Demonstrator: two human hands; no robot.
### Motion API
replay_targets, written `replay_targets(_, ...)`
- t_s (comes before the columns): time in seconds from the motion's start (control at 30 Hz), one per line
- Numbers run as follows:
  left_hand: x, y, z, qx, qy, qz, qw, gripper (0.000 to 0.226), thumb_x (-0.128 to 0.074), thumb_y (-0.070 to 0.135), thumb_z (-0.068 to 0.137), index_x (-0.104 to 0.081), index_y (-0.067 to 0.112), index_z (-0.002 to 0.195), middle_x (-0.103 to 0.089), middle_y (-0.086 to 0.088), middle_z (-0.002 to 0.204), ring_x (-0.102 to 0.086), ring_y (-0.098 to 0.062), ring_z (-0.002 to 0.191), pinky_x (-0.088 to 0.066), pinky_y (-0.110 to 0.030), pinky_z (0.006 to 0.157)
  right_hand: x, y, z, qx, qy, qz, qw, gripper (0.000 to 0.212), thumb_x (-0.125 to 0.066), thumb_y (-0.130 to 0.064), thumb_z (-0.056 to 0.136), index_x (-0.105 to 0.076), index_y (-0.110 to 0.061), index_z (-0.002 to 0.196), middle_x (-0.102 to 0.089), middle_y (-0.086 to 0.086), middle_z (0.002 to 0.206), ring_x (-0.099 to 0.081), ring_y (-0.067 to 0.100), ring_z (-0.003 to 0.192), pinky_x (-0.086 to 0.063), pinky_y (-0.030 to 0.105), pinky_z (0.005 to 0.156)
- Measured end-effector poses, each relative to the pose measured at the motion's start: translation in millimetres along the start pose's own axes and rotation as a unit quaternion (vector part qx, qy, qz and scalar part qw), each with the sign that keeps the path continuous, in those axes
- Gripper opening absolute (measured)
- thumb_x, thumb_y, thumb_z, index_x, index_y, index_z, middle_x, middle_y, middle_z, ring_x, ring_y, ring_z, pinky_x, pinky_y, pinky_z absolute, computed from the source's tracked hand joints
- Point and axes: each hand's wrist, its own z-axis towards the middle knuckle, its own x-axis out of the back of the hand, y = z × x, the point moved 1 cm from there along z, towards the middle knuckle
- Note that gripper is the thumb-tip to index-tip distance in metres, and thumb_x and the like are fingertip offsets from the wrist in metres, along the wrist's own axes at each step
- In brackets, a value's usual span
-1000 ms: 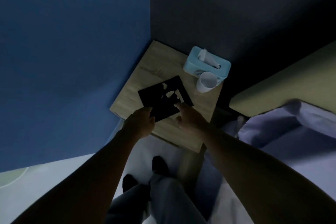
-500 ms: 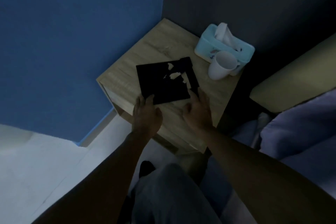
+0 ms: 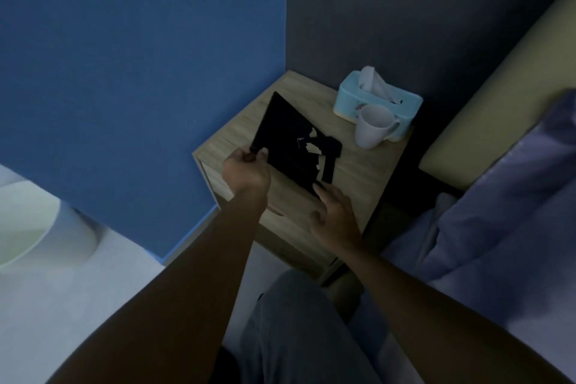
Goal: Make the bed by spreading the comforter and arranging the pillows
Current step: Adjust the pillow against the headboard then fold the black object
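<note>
1. Left hand [image 3: 246,171] – grip pinches the near-left corner of a black flat item [image 3: 286,134], thumb on top
2. Right hand [image 3: 335,215] – grip loose and holding nothing, fingers spread, fingertips touching the item's near-right edge
3. Item sits tilted over the wooden bedside worktop [image 3: 358,171], which stands in the corner by the blue wall [image 3: 140,72]
4. White mug [image 3: 372,131] at the worktop's far right, just in front of a light blue tissue box [image 3: 352,97], tissue sticking up
5. Comforter [image 3: 498,221] lies bunched on the bed at frame right, well apart from both hands, next to the yellowish headboard [image 3: 498,81]
</note>
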Motion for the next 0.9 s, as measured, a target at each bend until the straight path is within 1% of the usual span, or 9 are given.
replay_targets(0.17,-10.2,18.5,-1.6,-0.022,-0.018,-0.022,0.999,0.010,-0.066,0.011,0.090,-0.063,0.021,0.091,-0.070,-0.004,0.087,-0.071,-0.023,0.087,-0.061,-0.046,0.082,4.7,-0.1,-4.8,0.037,-0.004,0.102,0.994,0.055,-0.059,-0.013,0.089,-0.052,-0.025,0.142,-0.048,0.000,0.146,-0.052,0.018,0.127,-0.054,0.036,0.098)
replay_targets(0.23,-10.6,25.7,-0.2,-0.045,-0.018,-0.009,0.999,0.011,-0.065,0.010,0.091,-0.061,0.020,0.090,-0.065,0.000,0.083,-0.069,-0.020,0.085,-0.061,-0.046,0.081,16.5,-4.9,1.4,0.061,0.060,0.119,0.989,0.048,-0.060,-0.005,0.088,-0.059,-0.020,0.134,-0.060,0.003,0.131,-0.060,0.016,0.114,-0.054,0.023,0.089)
replay_targets(0.3,-7.8,34.0,3.6,-0.075,-0.013,-0.002,0.997,0.009,-0.064,0.011,0.092,-0.060,0.019,0.088,-0.064,-0.004,0.082,-0.067,-0.022,0.082,-0.060,-0.048,0.081,30.5,-10.4,14.0,0.093,0.120,0.079,0.985,0.046,-0.059,-0.005,0.089,-0.058,-0.017,0.133,-0.061,0.005,0.130,-0.057,0.014,0.118,-0.043,0.012,0.093)
replay_targets(0.43,0.9,49.3,17.2,-0.111,-0.017,-0.001,0.994,0.006,-0.061,0.014,0.092,-0.061,0.014,0.086,-0.069,-0.019,0.093,-0.069,-0.031,0.088,-0.059,-0.052,0.082,52.0,-18.5,45.2,0.149,0.151,-0.036,0.976,0.053,-0.064,-0.016,0.086,-0.051,-0.020,0.138,-0.051,0.005,0.140,-0.043,0.019,0.131,-0.038,0.028,0.103)
replay_targets(0.5,5.3,56.8,22.5,-0.129,-0.021,0.013,0.991,0.007,-0.061,0.017,0.090,-0.064,0.011,0.090,-0.070,-0.020,0.093,-0.070,-0.033,0.090,-0.060,-0.052,0.080,58.1,-24.5,53.0,0.191,0.170,-0.086,0.963,0.054,-0.067,-0.019,0.084,-0.053,-0.018,0.137,-0.051,0.005,0.139,-0.044,0.019,0.128,-0.036,0.028,0.102)
replay_targets(0.63,9.7,68.3,24.6,-0.145,-0.055,0.030,0.987,0.012,-0.059,0.010,0.094,-0.066,0.014,0.103,-0.071,-0.008,0.093,-0.071,-0.021,0.091,-0.060,-0.047,0.082,61.0,-32.7,58.3,0.218,0.173,-0.069,0.958,0.052,-0.066,-0.016,0.086,-0.053,-0.017,0.136,-0.053,0.004,0.137,-0.046,0.017,0.128,-0.042,0.034,0.104)
replay_targets(0.7,9.5,69.9,24.3,-0.163,-0.051,0.047,0.984,0.017,-0.058,0.008,0.095,-0.063,0.008,0.111,-0.066,-0.002,0.084,-0.068,-0.013,0.083,-0.059,-0.035,0.084,59.6,-35.1,57.8,0.233,0.176,-0.067,0.954,0.054,-0.066,-0.008,0.082,-0.055,-0.015,0.134,-0.056,0.005,0.133,-0.049,0.018,0.125,-0.045,0.037,0.102)
replay_targets(0.8,8.9,67.1,22.8,-0.194,-0.020,0.087,0.977,0.019,-0.055,0.006,0.096,-0.057,0.004,0.115,-0.051,0.010,0.074,-0.051,0.001,0.066,-0.044,-0.008,0.061,59.9,-38.7,57.3,0.261,0.202,-0.097,0.939,0.058,-0.064,0.001,0.073,-0.061,-0.014,0.129,-0.060,0.006,0.125,-0.053,0.022,0.115,-0.046,0.035,0.094)
replay_targets(0.9,8.1,68.0,17.1,-0.220,-0.010,0.115,0.969,0.013,-0.055,0.003,0.095,-0.054,0.007,0.107,-0.050,0.011,0.075,-0.051,0.001,0.067,-0.038,0.000,0.053,63.4,-43.7,62.1,0.299,0.235,-0.125,0.916,0.052,-0.061,0.004,0.067,-0.071,-0.011,0.115,-0.065,0.006,0.117,-0.057,0.027,0.102,-0.042,0.030,0.085)
